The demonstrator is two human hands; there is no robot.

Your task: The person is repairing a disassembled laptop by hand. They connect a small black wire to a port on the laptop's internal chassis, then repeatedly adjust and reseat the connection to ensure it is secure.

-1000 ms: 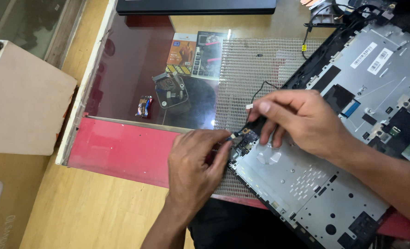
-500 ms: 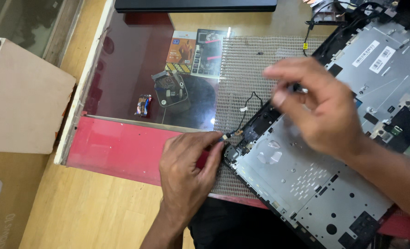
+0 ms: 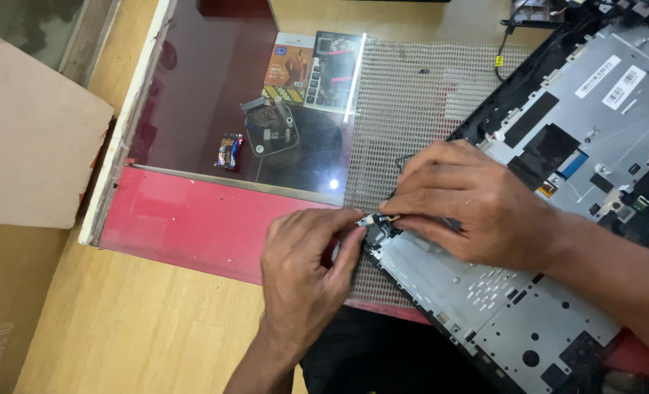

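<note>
While the left hand is pinching a small connector at the laptop chassis corner, centre frame, the right hand is pressing down beside it, fingers closed on the thin black wire. Chassis is lying open, boards exposed, on the mesh mat over the worktop. Connector looks not yet seated or freed; I cannot tell which.

small part between hands mostly hidden; laptop chassis cut off right.
</note>
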